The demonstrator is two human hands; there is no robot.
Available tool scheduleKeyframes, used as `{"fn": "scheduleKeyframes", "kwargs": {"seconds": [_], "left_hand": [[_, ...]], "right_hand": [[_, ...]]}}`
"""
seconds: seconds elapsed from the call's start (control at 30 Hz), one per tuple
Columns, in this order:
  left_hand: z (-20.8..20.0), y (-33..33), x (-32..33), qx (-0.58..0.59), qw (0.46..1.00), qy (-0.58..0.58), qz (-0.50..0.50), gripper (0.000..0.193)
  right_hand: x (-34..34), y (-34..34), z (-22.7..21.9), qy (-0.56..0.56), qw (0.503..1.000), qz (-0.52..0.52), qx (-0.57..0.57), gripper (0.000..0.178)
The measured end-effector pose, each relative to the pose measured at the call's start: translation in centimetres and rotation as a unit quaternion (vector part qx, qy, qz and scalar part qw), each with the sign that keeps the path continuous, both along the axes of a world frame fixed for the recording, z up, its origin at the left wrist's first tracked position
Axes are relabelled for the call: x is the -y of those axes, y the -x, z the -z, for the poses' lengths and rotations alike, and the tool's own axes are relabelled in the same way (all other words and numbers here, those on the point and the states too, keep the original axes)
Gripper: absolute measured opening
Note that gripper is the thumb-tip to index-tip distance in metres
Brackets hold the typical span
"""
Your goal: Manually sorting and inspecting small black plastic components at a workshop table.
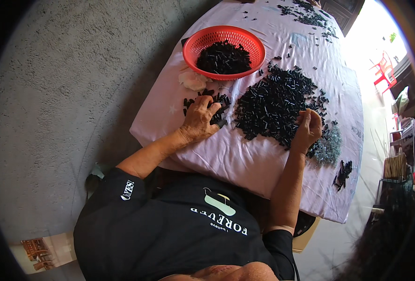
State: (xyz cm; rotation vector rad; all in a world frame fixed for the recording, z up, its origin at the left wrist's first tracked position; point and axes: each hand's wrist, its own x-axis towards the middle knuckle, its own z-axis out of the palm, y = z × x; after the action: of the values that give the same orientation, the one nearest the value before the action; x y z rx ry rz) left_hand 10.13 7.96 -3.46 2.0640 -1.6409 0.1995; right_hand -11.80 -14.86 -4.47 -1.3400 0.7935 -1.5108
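Note:
My left hand (pixel 201 118) rests over a small heap of black tube-like pieces (pixel 224 99), its fingers bent and apart. Something black (pixel 221 123) sits at the tip of its thumb; whether it is a cover or a loose piece I cannot tell. My right hand (pixel 309 130) is raised at the right side of a large pile of short black tubes (pixel 277 100), thumb and fingertips pinched together. What lies in that pinch is too small to make out. Beside my right wrist is a heap of small silvery-grey metal parts (pixel 328 146).
A red plastic basket (pixel 193 52) full of black pieces stands behind the small heap, with a crumpled pale cloth (pixel 194 80) before it. A few longer black pieces (pixel 343 175) lie near the right edge of the pink-sheeted table (pixel 245 154). More pieces (pixel 310 18) are scattered far back.

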Motion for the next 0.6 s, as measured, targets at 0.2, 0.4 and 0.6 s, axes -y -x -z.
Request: {"fn": "scheduleKeyframes", "kwargs": {"seconds": [0.2, 0.4, 0.6], "left_hand": [[0.2, -0.2, 0.2, 0.020, 1.000, 0.015, 0.001, 0.047], [0.4, -0.7, 0.0, -0.002, 0.999, 0.036, 0.004, 0.040], [0.9, -1.9, 0.2, -0.012, 0.999, 0.049, 0.021, 0.039]], "right_hand": [[0.1, 0.0, 0.2, -0.003, 1.000, -0.009, 0.014, 0.007], [0.0, -0.1, 0.2, 0.002, 1.000, -0.006, 0.021, 0.007], [-0.1, -0.1, 0.0, -0.008, 1.000, -0.015, 0.018, 0.007]]}}
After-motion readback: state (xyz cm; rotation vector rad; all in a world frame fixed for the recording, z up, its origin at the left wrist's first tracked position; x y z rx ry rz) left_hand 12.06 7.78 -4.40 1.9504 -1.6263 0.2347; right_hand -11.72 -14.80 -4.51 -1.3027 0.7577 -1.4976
